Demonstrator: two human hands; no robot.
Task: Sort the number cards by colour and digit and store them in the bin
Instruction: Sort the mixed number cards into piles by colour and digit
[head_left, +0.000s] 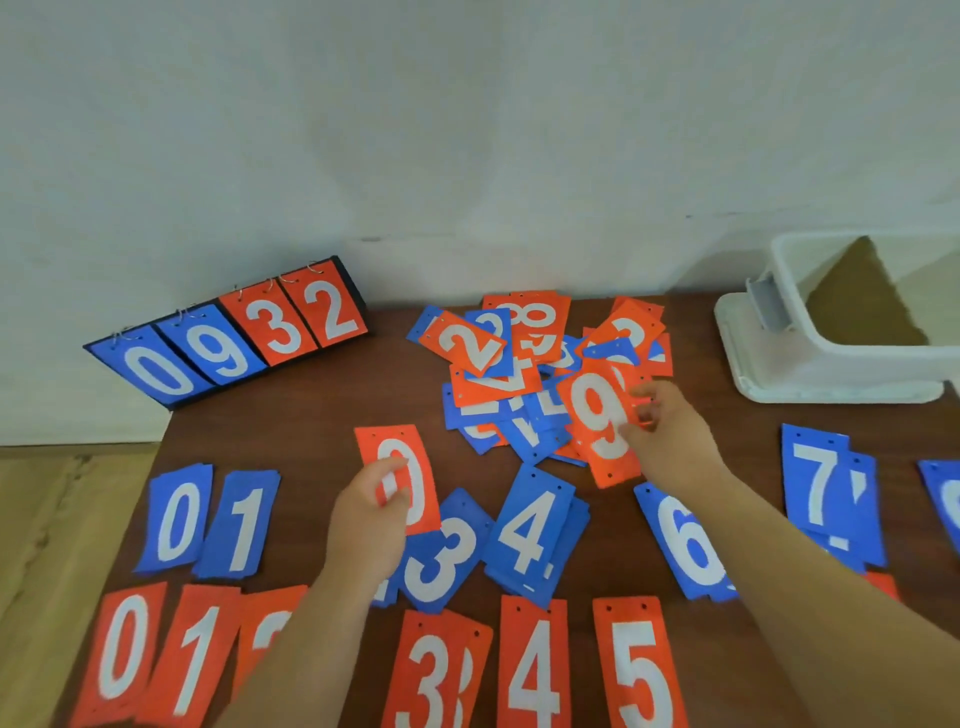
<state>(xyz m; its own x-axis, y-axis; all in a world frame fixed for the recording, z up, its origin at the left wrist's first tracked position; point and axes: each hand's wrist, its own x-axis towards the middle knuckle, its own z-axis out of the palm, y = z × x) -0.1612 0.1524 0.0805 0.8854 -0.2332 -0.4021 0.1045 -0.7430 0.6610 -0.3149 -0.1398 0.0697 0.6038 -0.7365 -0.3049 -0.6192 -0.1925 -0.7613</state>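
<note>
Left forearm (311, 649) covers most of the third red card (260, 613), digit unreadable. Right forearm (831, 597) hides a red card (883, 584), only a corner shows. Right edge crops the bin (831, 364) and a blue card (943, 499). Pile (524, 415) digits are mostly overlapped.

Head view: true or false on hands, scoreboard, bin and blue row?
1. The left hand holds a red 0 card. True.
2. The right hand pinches a blue card. False: it pinches a red 9 card at the unsorted pile.
3. The scoreboard reads 0 9 3 2. True.
4. The bin holds sorted cards. False: no cards show inside it.
5. The blue 6 card lies to the right of the blue 4 stack. True.
</note>
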